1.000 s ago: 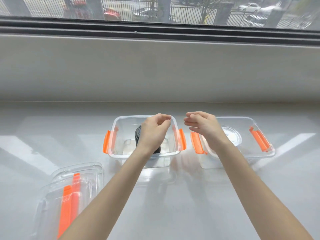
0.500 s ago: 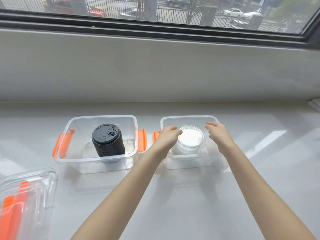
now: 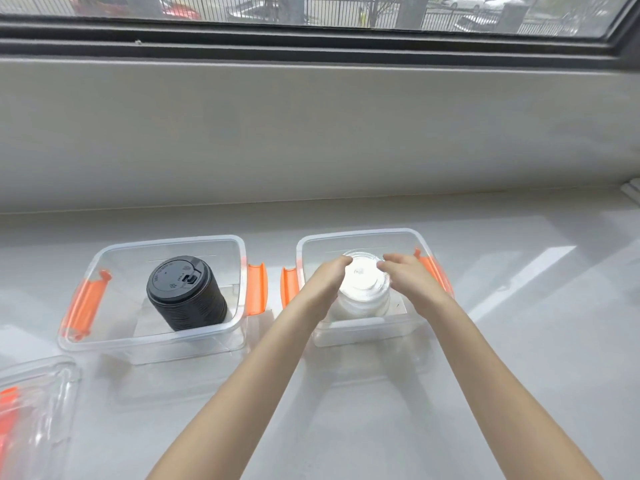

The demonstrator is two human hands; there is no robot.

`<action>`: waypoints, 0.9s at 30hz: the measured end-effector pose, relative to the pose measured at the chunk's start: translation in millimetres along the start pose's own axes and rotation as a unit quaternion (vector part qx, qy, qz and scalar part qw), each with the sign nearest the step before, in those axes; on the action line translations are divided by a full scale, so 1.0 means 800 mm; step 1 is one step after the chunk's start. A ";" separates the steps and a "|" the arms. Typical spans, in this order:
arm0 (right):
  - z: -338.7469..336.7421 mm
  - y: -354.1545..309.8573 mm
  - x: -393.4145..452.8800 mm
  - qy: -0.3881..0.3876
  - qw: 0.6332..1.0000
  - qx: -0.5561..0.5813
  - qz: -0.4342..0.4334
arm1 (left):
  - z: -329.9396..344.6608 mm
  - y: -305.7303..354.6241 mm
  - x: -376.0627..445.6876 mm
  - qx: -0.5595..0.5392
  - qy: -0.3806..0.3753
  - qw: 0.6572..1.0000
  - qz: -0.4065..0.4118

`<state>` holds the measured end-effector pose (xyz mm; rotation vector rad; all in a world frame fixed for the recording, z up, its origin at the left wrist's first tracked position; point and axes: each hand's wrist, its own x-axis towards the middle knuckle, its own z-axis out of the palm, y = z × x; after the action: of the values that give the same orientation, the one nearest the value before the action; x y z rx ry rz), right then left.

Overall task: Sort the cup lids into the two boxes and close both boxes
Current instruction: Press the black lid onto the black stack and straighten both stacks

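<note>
Both hands reach into the right box (image 3: pixel 408 233). The left hand (image 3: pixel 327 282) and right hand (image 3: pixel 410 280) flank the stack of clear lids (image 3: pixel 363 289) standing inside it, fingertips touching its top rim; neither grip has closed on it. The stack of black lids (image 3: pixel 185 292) stands in the left box (image 3: pixel 166 341). Box covers (image 3: pixel 38 410) lie near left on the pale surface (image 3: pixel 346 427).

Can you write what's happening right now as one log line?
left hand: at clear lid stack | right hand: same stack | right box: open | left box: open, black lids
</note>
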<state>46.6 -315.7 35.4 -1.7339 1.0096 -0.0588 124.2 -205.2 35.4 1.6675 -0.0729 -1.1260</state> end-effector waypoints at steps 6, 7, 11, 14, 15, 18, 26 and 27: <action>0.004 0.007 0.002 -0.001 0.999 -0.030 0.011 | -0.003 -0.002 -0.005 0.011 -0.003 1.000 -0.015; 0.005 0.009 0.003 -0.005 0.999 -0.036 0.009 | -0.003 -0.002 -0.006 0.014 -0.006 1.000 -0.016; 0.004 0.010 0.005 -0.021 0.999 -0.046 0.005 | 0.001 0.004 -0.006 0.029 -0.007 1.000 -0.008; 0.000 0.008 0.009 -0.010 0.999 -0.042 0.025 | 0.002 0.006 -0.006 0.041 -0.009 0.999 -0.001; -0.001 0.009 0.011 -0.012 0.998 -0.044 0.039 | 0.002 0.006 -0.006 0.044 -0.007 0.999 -0.003; -0.002 0.008 0.012 -0.040 0.993 -0.063 0.087 | 0.001 0.006 -0.004 0.058 -0.006 0.998 -0.020; 0.002 0.004 0.023 -0.067 0.988 -0.065 0.124 | 0.002 0.005 0.003 0.059 -0.024 0.996 -0.065; 0.001 0.004 0.026 -0.059 0.989 -0.064 0.123 | 0.001 0.006 0.004 0.058 -0.022 0.996 -0.063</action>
<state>58.4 -328.2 23.8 -1.6940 1.1509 0.2689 127.2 -209.6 37.4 1.7709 -0.0626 -1.2753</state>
